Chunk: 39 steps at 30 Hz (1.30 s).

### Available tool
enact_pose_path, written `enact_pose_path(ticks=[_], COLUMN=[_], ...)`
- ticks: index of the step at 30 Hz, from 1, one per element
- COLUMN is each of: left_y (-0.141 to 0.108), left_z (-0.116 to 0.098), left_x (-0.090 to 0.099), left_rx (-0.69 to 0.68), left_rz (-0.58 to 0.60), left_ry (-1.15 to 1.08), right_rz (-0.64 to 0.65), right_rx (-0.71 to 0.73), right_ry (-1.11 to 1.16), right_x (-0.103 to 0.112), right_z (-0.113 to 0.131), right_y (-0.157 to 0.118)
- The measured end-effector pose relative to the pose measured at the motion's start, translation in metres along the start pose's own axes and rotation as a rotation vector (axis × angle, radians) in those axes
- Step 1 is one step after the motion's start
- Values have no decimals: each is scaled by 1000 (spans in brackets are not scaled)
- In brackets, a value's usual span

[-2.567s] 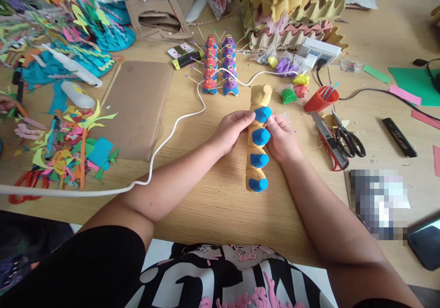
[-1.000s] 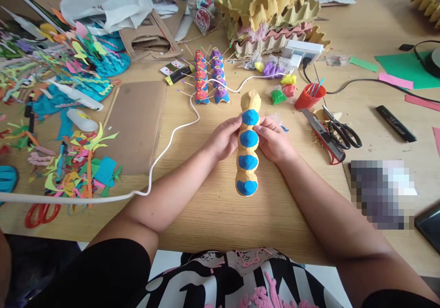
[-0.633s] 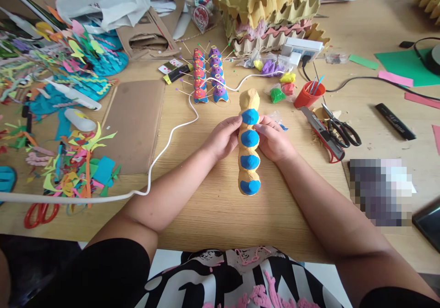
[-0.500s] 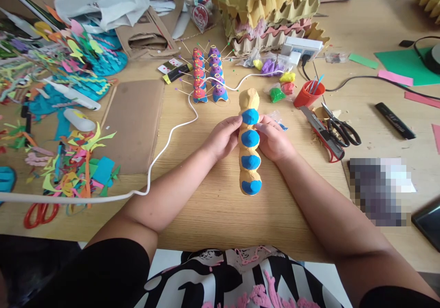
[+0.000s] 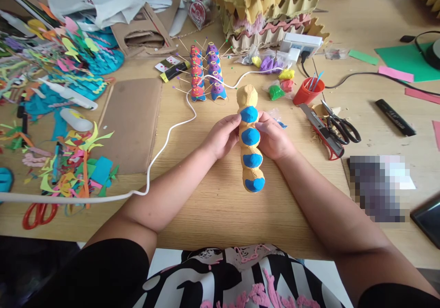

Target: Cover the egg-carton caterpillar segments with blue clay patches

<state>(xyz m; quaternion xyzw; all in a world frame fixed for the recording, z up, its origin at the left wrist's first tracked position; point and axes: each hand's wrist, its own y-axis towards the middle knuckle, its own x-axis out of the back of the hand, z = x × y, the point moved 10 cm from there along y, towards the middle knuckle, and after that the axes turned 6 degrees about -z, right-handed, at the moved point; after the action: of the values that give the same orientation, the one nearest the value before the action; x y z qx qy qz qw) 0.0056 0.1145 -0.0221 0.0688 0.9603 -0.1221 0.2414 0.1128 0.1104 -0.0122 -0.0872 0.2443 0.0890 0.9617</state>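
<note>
Between my hands, above the desk, is a yellow egg-carton strip (image 5: 248, 148) shaped like a row of bumps. Blue clay covers several of its bumps, while the far-end bump is plain yellow. My left hand (image 5: 225, 134) is closed on its left edge, thumb near the second bump from the far end. My right hand (image 5: 275, 134) grips the right edge at about the same height, its thumb against the blue clay. Fingers under the strip are hidden. Beyond it stand two finished-looking strips, a red-and-blue one (image 5: 197, 82) and a purple-and-blue one (image 5: 217, 79), with pins sticking out.
Bagged green clay (image 5: 276, 92), an orange cup (image 5: 308, 90), a utility knife (image 5: 323, 134) and black scissors (image 5: 342, 127) lie to the right. A white cord (image 5: 168, 138) crosses the left side by a cardboard sheet (image 5: 132, 124) and paper scraps (image 5: 74, 166). Egg cartons (image 5: 264, 5) are stacked behind.
The strip has tilted slightly, its near end swinging a little to the right and its far end to the left. Both hands keep their hold. The view has shifted slightly.
</note>
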Motion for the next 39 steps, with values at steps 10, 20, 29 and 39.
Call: enact_pose_path(ticks=[10,20,29,39], left_y=[2,1,0,-3], left_z=[4,12,9,10], left_x=[2,1,-1,2], left_rx=[20,137,110,172], left_rz=[17,-14,-2,-60], left_ry=[-79,-212,-180,-202], right_rz=[-1,7,4,46], right_rx=[1,-7,-23,-16], right_ry=[7,57,45,65], right_x=[2,4,5,-2], right_z=[-2,-5,-7,-4], right_y=[1,4,5,1])
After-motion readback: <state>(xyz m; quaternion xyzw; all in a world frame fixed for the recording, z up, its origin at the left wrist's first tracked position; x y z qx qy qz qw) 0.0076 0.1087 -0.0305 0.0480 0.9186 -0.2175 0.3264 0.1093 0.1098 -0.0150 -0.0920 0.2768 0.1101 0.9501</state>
